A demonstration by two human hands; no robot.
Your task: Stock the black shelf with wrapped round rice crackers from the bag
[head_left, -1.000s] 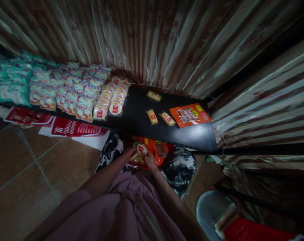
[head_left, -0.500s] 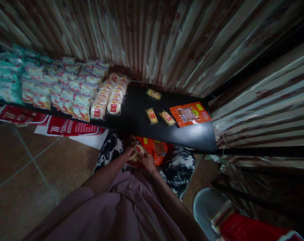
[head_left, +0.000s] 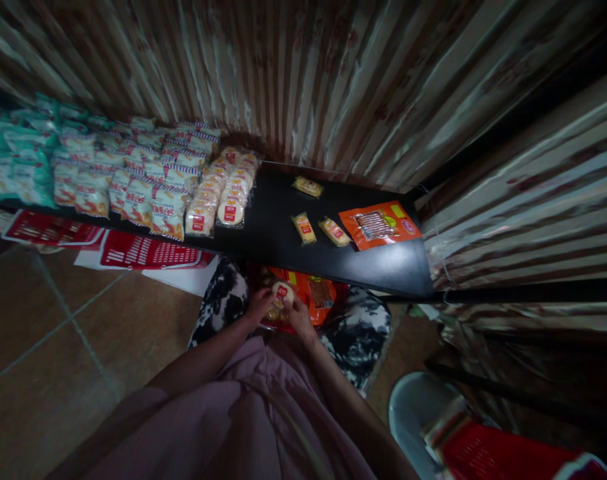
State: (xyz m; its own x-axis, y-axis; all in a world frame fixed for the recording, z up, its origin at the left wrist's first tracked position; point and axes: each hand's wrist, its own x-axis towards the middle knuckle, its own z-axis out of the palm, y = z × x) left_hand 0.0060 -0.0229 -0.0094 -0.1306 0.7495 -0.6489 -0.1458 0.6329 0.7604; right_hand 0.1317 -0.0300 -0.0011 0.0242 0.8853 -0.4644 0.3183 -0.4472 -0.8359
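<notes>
A person in a pink top (head_left: 263, 413) and black-and-white patterned trousers (head_left: 218, 297) works low between parted knees, just in front of a black shelf (head_left: 273, 230). The right hand (head_left: 300, 319) grasps a round, pale cracker packet (head_left: 283, 291) with a red label, its fingers on the lower right edge. The left hand (head_left: 261, 305) brings its fingertips to the packet's left side; in the dim light one cannot tell whether they close on it. The packet is held face up over a red container (head_left: 278, 327), whose full shape is hidden. Yellowish wrapped pieces (head_left: 272, 313) show just under the hands, and a large orange pouch (head_left: 321, 297) with a brown panel lies to their right.

On the shelf, three small yellow packets (head_left: 304, 229) lie apart from one another, the right-hand one just beside an orange packet of thin sticks (head_left: 378, 225). Farther left stand two rows of similar round crackers (head_left: 232, 211), then white snack bags (head_left: 167, 212) with blue-striped tops, then teal bags (head_left: 33, 177). Red printed bags (head_left: 148, 252) lie below the shelf's left part. A pale bin (head_left: 402, 413) stands at the lower right, and a striped curtain (head_left: 308, 87) hangs behind.
</notes>
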